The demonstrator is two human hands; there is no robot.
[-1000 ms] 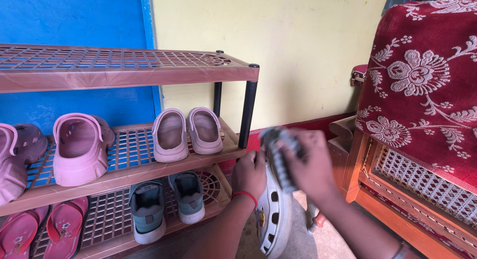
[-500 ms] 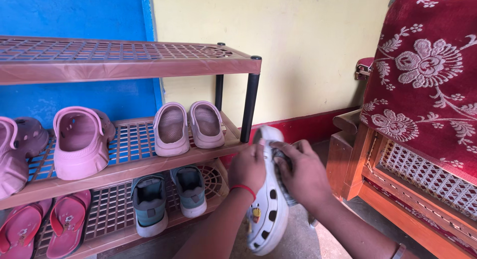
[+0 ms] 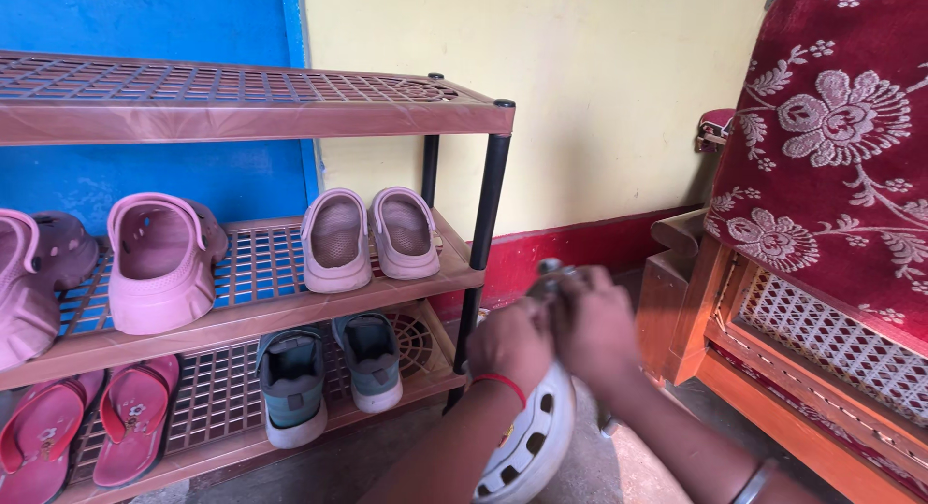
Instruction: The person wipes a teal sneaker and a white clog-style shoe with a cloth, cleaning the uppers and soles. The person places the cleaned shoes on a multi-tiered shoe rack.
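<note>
My left hand (image 3: pixel 510 345) grips a white clog (image 3: pixel 530 444) with round holes, held on edge in front of me. My right hand (image 3: pixel 592 325) presses a grey cloth (image 3: pixel 549 275) against the clog's upper end; both hands are blurred and close together. The clog's top is hidden behind my hands. A red thread circles my left wrist.
A brown plastic shoe rack (image 3: pixel 290 117) stands to the left, with pink clogs (image 3: pixel 159 262), small mauve clogs (image 3: pixel 367 235), grey-green shoes (image 3: pixel 329 369) and pink flip-flops (image 3: pixel 87 427). A wooden chair (image 3: pixel 773 340) draped in a red floral cloth (image 3: pixel 831 146) is at right.
My right hand has slid the cloth up from the clog's middle to its upper end, and the clog has dropped lower in view.
</note>
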